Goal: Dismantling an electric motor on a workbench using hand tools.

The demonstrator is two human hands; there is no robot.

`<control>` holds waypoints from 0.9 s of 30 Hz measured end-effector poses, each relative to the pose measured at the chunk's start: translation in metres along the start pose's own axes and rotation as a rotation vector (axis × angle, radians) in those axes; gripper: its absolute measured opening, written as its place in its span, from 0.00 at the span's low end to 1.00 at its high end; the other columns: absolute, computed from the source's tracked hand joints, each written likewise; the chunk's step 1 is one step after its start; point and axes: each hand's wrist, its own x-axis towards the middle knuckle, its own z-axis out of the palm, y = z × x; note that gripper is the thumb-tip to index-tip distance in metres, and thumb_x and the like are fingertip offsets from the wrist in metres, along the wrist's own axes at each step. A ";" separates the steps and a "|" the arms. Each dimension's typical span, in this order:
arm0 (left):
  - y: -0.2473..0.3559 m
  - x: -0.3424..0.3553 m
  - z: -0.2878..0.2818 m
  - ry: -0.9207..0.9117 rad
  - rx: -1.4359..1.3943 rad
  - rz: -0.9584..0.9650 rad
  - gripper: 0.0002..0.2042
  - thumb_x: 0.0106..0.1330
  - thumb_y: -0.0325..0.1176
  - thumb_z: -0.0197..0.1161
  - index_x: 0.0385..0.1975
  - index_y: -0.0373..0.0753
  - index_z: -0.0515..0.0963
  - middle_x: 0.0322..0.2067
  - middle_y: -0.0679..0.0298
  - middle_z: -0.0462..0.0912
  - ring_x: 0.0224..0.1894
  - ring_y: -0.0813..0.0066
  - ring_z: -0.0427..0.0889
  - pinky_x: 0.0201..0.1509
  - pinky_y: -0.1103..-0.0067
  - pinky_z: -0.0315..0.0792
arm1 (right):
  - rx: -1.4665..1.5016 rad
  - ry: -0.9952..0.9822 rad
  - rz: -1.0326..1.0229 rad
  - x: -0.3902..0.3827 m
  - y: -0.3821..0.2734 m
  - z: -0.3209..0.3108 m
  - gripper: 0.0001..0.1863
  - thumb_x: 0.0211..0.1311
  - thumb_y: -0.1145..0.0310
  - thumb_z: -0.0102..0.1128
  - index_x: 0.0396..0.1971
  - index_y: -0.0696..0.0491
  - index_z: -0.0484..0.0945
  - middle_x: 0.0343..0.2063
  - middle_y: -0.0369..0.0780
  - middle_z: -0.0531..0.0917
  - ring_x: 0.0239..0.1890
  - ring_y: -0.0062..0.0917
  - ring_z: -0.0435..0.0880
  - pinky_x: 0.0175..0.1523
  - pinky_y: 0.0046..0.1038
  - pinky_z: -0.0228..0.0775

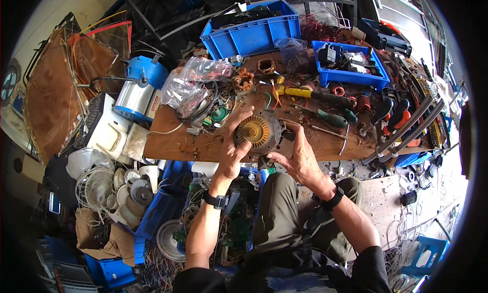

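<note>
Between my two hands, over the near edge of the wooden workbench, is a round, dirty electric motor with a slotted, yellowish end face turned up. My left hand grips its left side, the thumb lying on the slotted face. Fingers of my right hand wrap the right side, and that thumb presses near the lower rim. Just beyond the motor lie a hammer with a yellow-and-black handle and a green-handled screwdriver. A copper coil sits behind my left hand.
At the back stand a large blue crate and a smaller blue bin of parts. Plastic bags lie on the left. Pliers and long bars crowd the right. Below left, a blue tub holds scrap and circuit boards.
</note>
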 end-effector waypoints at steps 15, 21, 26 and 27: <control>0.004 0.009 0.018 -0.052 0.147 0.076 0.50 0.52 0.51 0.86 0.74 0.42 0.66 0.73 0.53 0.65 0.76 0.54 0.65 0.78 0.59 0.65 | 0.106 -0.041 0.034 -0.009 0.023 -0.009 0.51 0.63 0.47 0.76 0.73 0.60 0.56 0.66 0.59 0.72 0.68 0.54 0.73 0.71 0.46 0.68; 0.006 0.015 0.024 -0.067 0.359 0.151 0.54 0.50 0.55 0.87 0.75 0.41 0.64 0.71 0.53 0.67 0.74 0.52 0.68 0.77 0.57 0.67 | 0.116 -0.041 0.091 -0.014 0.030 -0.012 0.51 0.65 0.46 0.74 0.73 0.60 0.54 0.66 0.60 0.71 0.70 0.55 0.72 0.72 0.47 0.67; -0.001 0.013 0.021 -0.054 0.300 0.104 0.56 0.47 0.50 0.89 0.74 0.40 0.61 0.72 0.52 0.66 0.75 0.52 0.66 0.78 0.59 0.66 | 0.121 -0.030 0.082 -0.010 0.025 -0.008 0.51 0.65 0.46 0.74 0.73 0.60 0.55 0.66 0.60 0.72 0.69 0.54 0.73 0.71 0.47 0.68; -0.003 0.013 0.020 -0.060 0.298 0.104 0.56 0.47 0.50 0.89 0.74 0.40 0.61 0.72 0.52 0.66 0.75 0.52 0.66 0.78 0.59 0.66 | 0.143 -0.039 0.073 -0.007 0.021 -0.009 0.51 0.64 0.46 0.75 0.72 0.60 0.55 0.66 0.59 0.72 0.69 0.53 0.74 0.71 0.46 0.69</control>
